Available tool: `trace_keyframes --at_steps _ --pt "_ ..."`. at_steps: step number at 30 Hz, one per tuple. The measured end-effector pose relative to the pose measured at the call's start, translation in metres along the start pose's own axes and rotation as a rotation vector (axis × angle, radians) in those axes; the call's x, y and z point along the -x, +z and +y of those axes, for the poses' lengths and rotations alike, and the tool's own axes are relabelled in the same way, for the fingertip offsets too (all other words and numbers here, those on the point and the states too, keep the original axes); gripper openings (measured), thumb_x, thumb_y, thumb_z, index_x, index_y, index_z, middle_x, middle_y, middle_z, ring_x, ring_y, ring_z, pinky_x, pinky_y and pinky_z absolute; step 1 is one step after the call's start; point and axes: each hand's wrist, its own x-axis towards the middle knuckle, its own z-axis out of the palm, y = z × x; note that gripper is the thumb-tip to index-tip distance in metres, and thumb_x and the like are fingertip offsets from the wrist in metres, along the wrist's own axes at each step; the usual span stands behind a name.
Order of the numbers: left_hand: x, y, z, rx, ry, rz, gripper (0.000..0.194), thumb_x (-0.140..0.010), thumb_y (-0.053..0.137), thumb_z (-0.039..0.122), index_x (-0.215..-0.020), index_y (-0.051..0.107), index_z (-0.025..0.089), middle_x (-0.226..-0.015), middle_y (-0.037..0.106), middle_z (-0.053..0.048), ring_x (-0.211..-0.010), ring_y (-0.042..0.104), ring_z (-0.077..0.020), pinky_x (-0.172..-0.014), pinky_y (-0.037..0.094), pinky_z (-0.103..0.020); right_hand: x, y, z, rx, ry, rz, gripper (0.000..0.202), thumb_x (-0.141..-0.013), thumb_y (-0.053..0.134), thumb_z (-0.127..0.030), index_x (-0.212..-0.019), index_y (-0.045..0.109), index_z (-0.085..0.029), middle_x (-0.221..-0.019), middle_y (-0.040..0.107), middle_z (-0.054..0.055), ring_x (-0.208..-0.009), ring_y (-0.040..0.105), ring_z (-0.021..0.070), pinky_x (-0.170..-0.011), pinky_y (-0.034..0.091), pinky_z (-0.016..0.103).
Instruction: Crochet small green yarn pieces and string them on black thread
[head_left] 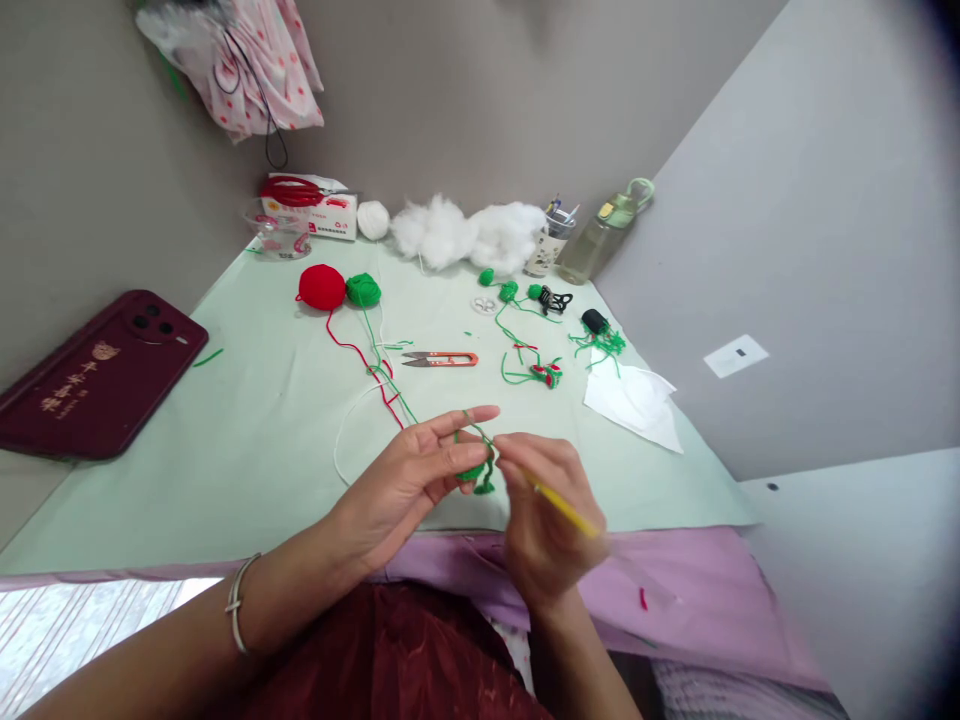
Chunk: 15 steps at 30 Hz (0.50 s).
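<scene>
My left hand (427,470) pinches a small green crochet piece (471,472) between thumb and fingers, its index finger stretched out with green yarn running over it. In my right hand (551,510) is a crochet hook with a yellow handle (564,508), held like a pencil. The hook's tip meets the yarn beside my left fingertips; the exact stitch is too small to make out. A short green strand hangs below the piece. From my left hand the green yarn leads back to a green yarn ball (364,290), next to a red yarn ball (322,288).
Orange thread snips (441,359) lie mid-table. Behind are white stuffing (469,235), a white yarn ball (373,220), a pen cup (550,245) and a bottle (604,235). Small green crocheted pieces (546,374) lie right, near white paper (634,400). A dark red phone (101,375) is at left.
</scene>
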Motion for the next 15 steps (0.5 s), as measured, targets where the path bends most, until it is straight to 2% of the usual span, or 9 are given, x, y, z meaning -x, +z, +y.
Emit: trace_keyframes --at_steps 2,4,7,9,10,12,15 --pt "0.0 -0.001 0.001 -0.021 0.036 0.034 0.042 -0.081 0.074 0.025 -0.123 0.069 0.021 -0.083 0.057 0.0 -0.075 0.048 -0.0098 -0.073 0.041 -0.023 -0.005 -0.002 -0.001 -0.154 0.122 0.024 0.023 -0.093 0.056 -0.012 -0.099 0.073 -0.025 -0.083 0.067 0.003 -0.071 0.062 0.0147 -0.064 0.051 0.032" --pt "-0.001 0.001 0.001 -0.095 0.149 0.102 0.043 -0.08 0.075 0.024 -0.122 0.07 0.024 -0.083 0.057 0.001 -0.076 0.048 -0.0101 -0.073 0.041 -0.022 -0.007 0.0 -0.001 -0.243 0.224 0.027 0.022 -0.096 0.052 -0.015 -0.096 0.073 -0.024 -0.08 0.064 0.002 -0.063 0.058 0.0121 -0.059 0.048 0.029" --pt "-0.001 0.007 -0.003 -0.136 0.261 0.16 0.051 -0.077 0.078 0.024 -0.127 0.067 0.026 -0.085 0.06 0.001 -0.082 0.053 -0.0124 -0.08 0.042 -0.025 -0.002 0.008 -0.001 -0.075 0.109 0.033 0.018 -0.091 0.062 -0.015 -0.097 0.074 -0.025 -0.085 0.066 0.003 -0.073 0.062 0.0154 -0.063 0.05 0.031" --pt "-0.001 0.008 -0.005 -0.063 0.176 0.125 0.052 -0.078 0.078 0.026 -0.129 0.066 0.025 -0.086 0.062 0.0 -0.083 0.055 -0.0134 -0.082 0.043 -0.027 0.002 0.01 0.002 0.043 -0.006 0.062 0.021 -0.086 0.067 -0.013 -0.099 0.076 -0.026 -0.088 0.067 0.005 -0.082 0.064 0.0186 -0.068 0.052 0.033" --pt "-0.001 0.007 -0.005 -0.023 0.109 0.097 0.051 -0.079 0.077 0.028 -0.128 0.066 0.024 -0.087 0.063 -0.001 -0.083 0.055 -0.0133 -0.082 0.043 -0.027 0.002 0.01 0.003 0.046 -0.019 0.074 0.021 -0.086 0.066 -0.012 -0.099 0.076 -0.027 -0.088 0.068 0.005 -0.083 0.064 0.0189 -0.068 0.052 0.033" --pt "-0.001 0.004 -0.004 0.003 0.029 0.058 0.044 -0.081 0.076 0.029 -0.123 0.07 0.022 -0.087 0.063 -0.002 -0.081 0.053 -0.0121 -0.08 0.042 -0.026 0.0 0.006 0.005 -0.066 0.064 0.09 0.02 -0.09 0.061 -0.014 -0.097 0.075 -0.026 -0.084 0.066 0.004 -0.075 0.062 0.0167 -0.063 0.05 0.031" --pt "0.001 0.0 -0.001 -0.071 0.114 0.071 0.037 -0.081 0.075 0.026 -0.118 0.073 0.024 -0.086 0.06 0.0 -0.079 0.05 -0.0103 -0.077 0.04 -0.023 -0.008 0.0 0.005 -0.366 0.281 0.092 0.018 -0.094 0.057 -0.018 -0.091 0.074 -0.024 -0.079 0.062 0.002 -0.06 0.054 0.0113 -0.053 0.043 0.026"
